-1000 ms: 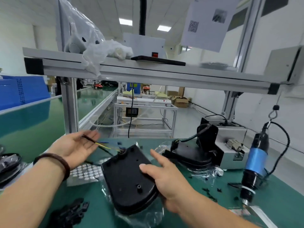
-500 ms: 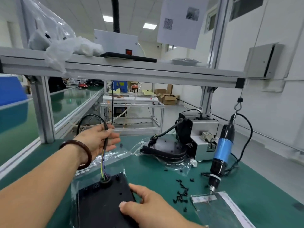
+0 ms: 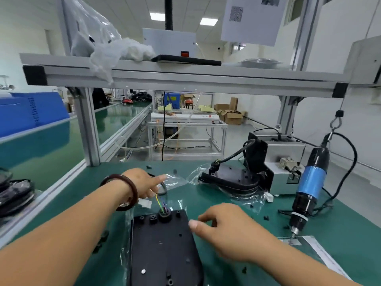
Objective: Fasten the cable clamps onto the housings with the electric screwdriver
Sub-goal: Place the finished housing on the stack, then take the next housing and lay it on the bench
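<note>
A black housing (image 3: 162,244) lies flat on the green mat (image 3: 226,205) in front of me, on a clear plastic bag. Coloured wires and a black cable (image 3: 161,200) come out of its far end. My left hand (image 3: 142,183), with a dark bracelet on the wrist, holds that cable just beyond the housing, index finger pointing right. My right hand (image 3: 224,230) hovers at the housing's right edge with loosely curled fingers, holding nothing; it is blurred. The blue electric screwdriver (image 3: 311,182) hangs upright from a hook at the right, apart from both hands.
A second black housing (image 3: 228,178) with its cable lies on plastic at the back right, against a grey screw feeder box (image 3: 286,159). Small black clamps (image 3: 266,218) are scattered on the mat. Bagged black parts (image 3: 14,193) lie far left. An aluminium shelf frame (image 3: 185,79) crosses overhead.
The housing was tilted up in both hands, then laid flat. My left hand came down with the cable toward the mat. My right hand slid from the housing's top to its right edge.
</note>
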The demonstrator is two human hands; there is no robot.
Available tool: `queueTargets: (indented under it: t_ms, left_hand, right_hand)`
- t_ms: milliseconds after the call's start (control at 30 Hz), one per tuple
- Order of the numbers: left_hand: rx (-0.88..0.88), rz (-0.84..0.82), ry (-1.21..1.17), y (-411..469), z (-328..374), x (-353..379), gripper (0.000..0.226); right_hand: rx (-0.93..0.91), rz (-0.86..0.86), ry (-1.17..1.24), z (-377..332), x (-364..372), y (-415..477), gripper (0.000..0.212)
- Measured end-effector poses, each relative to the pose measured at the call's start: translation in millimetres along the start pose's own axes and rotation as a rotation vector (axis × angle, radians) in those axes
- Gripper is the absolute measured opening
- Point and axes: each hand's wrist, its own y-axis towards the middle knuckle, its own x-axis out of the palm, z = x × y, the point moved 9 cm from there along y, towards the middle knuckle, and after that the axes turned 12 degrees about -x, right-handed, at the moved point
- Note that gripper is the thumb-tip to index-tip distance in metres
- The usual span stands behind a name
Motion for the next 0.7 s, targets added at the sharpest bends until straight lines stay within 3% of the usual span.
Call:
queueTargets:
  t_ms: [133, 267, 433, 600, 700]
  left_hand:
    - [0.103, -0.019, 0.007, -17.7, -14.2, -7.7, 0.033]
    - [0.179, -0.132, 0.124, -43.3, -20.2, 11.9, 0.031]
    - [0.288, -0.056, 0.126, -63.7, -9.4, 22.6, 0.025]
    - [0.271, -0.059, 0.054, -69.2, -11.5, 28.9, 0.012]
    - [0.223, -0.152, 0.017, -64.1, -17.0, 25.8, 0.019]
  right_hand:
    - [-0.051, 0.049, 0.002, 1.1, -11.6, 21.5, 0.026]
    - [-0.122, 0.058, 0.020, -7.5, 7.6, 33.7, 0.035]
    - [-0.150, 0.074, 0.028, -10.8, 28.0, 25.1, 0.032]
    - [-0.109, 0.065, 0.070, -1.8, 26.9, 15.3, 0.022]
    - [-0.094, 0.033, 0.050, -0.4, 27.3, 15.1, 0.023]
